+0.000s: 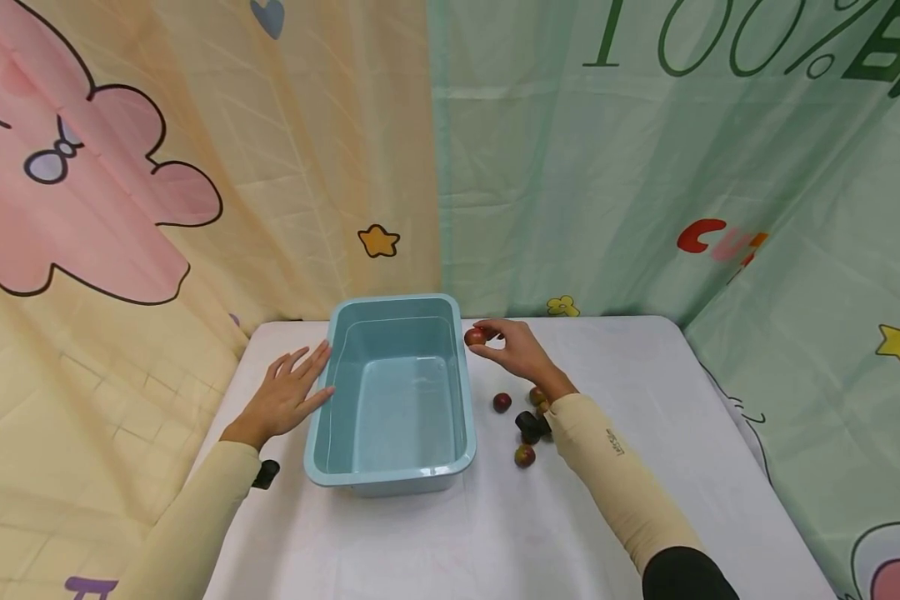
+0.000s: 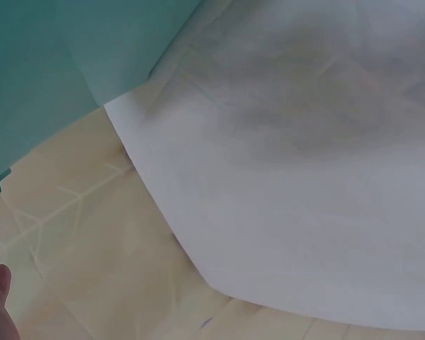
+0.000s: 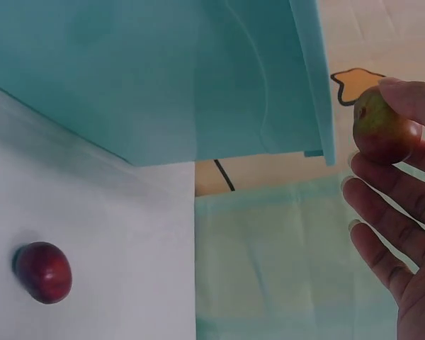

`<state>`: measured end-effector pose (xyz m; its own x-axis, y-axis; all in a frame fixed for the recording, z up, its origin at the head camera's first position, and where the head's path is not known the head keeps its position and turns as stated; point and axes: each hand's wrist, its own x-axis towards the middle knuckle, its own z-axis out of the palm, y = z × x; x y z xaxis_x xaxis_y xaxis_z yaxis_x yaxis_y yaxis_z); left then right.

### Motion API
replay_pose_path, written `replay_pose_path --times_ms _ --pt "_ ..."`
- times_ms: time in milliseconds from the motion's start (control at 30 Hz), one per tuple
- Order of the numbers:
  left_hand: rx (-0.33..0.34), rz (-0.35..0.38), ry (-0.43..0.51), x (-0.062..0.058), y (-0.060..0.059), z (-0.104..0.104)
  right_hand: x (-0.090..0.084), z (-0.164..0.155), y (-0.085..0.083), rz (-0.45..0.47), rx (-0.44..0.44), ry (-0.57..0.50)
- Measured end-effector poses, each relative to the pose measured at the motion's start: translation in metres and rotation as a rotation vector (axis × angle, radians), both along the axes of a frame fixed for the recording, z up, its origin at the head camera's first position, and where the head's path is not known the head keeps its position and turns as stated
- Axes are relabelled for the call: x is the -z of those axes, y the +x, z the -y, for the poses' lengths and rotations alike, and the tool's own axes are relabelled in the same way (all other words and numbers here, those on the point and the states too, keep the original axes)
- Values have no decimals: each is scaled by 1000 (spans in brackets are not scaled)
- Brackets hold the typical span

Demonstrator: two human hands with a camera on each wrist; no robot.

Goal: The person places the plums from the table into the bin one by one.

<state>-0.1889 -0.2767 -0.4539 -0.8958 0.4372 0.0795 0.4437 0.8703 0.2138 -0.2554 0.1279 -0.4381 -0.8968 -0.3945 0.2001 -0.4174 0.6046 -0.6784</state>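
Your right hand pinches a plum between thumb and fingertips, the other fingers loosely spread; you hold it just off the far right corner of the blue tub. Your left hand lies flat on the table, fingers spread, touching the tub's left wall. Three more plums lie on the table right of the tub: one beside it, one nearer you, one by your right wrist.
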Motion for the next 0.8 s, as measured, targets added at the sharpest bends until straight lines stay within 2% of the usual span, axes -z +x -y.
replay_pose_path --times_ms 367,800 --pt "0 10 -11 -1 0 1 -13 14 -2 -41 -96 -14" --pt "2 3 12 0 1 1 -19 35 -4 -58 -166 57"
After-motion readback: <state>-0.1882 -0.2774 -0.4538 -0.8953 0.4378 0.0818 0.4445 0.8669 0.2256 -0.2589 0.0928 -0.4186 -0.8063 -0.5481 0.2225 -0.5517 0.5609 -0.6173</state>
